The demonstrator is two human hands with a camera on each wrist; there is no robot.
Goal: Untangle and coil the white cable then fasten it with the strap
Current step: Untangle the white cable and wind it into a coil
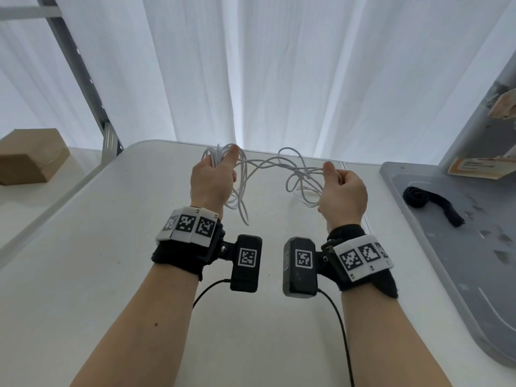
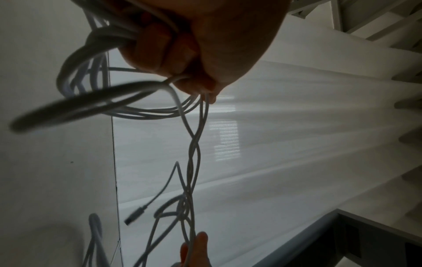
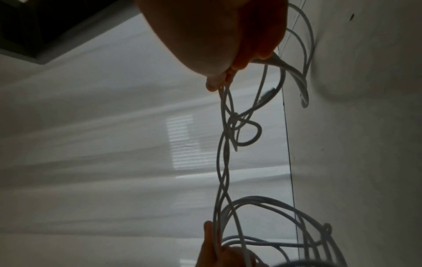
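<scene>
A thin white cable (image 1: 268, 164) hangs tangled between my two raised hands above the white table (image 1: 97, 247). My left hand (image 1: 215, 174) grips a bundle of several loops (image 2: 95, 75), fingers curled round them. My right hand (image 1: 339, 185) pinches twisted strands (image 3: 222, 101) between thumb and fingers. Two strands twist round each other across the gap (image 2: 194, 148), with a small knot-like loop (image 3: 246, 131) near the right hand. A loose plug end (image 2: 133, 217) dangles free. The dark strap (image 1: 430, 201) lies on a grey tray (image 1: 474, 275) to the right, apart from both hands.
White curtains (image 1: 265, 74) hang behind the table. A cardboard box (image 1: 30, 157) sits on a side surface at the left, by a metal frame post (image 1: 83, 79). An orange label (image 1: 474, 167) lies at the tray's far end.
</scene>
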